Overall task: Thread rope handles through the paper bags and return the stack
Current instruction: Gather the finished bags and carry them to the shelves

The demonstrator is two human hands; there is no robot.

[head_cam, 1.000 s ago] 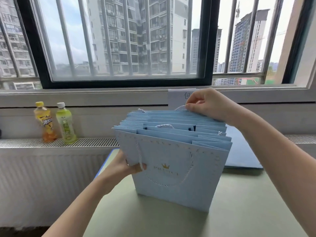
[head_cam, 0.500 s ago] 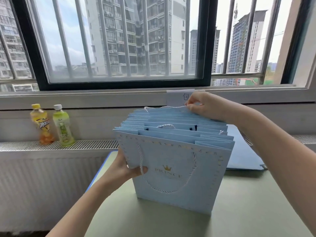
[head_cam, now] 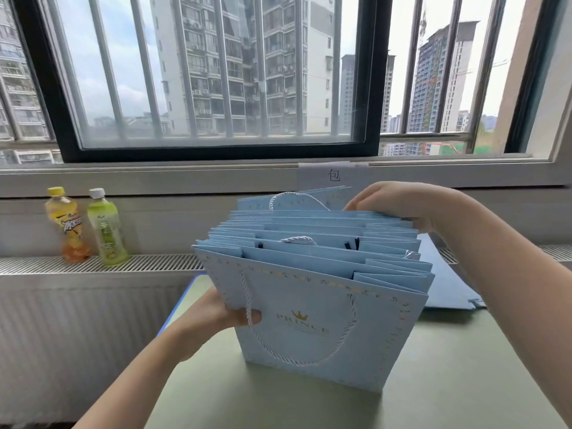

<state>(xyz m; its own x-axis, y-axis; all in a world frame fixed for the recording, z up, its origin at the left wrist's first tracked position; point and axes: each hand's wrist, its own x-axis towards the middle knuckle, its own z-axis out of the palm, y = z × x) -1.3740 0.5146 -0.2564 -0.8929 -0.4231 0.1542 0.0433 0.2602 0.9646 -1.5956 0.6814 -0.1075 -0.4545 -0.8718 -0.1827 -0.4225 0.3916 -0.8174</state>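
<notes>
Since the earlier picture, the rearmost bag [head_cam: 297, 200] stands higher than the other bags and its white rope handle [head_cam: 297, 198] shows as an arch, while the right hand [head_cam: 399, 201] sits a little further to the right along the top of the stack.

On the far left, two drink bottles stand upright on the radiator grille [head_cam: 148, 263] under the window: a yellow bottle [head_cam: 66, 226] and, just beside it, a green bottle [head_cam: 106, 229].

The left hand [head_cam: 216, 314] grips the left edge of the front bag [head_cam: 312, 323], its thumb pressing on the front face just beside the twisted rope handle [head_cam: 297, 335] that hangs in a loop across the gold crown print. The stack of light blue paper bags [head_cam: 315, 239] stands upright on the green desk [head_cam: 433, 382], the bags fanned open like a folder. One more small loop of rope [head_cam: 297, 240] shows between the bags in the middle.

A white paper label [head_cam: 332, 174] with one printed character is stuck on the window ledge behind the stack.

The right hand reaches over the back of the stack, fingers curled down on the top edges of the rear bags; whether it pinches one bag I cannot tell. To the right, flat blue sheets [head_cam: 445, 286] lie on the desk behind the stack.
</notes>
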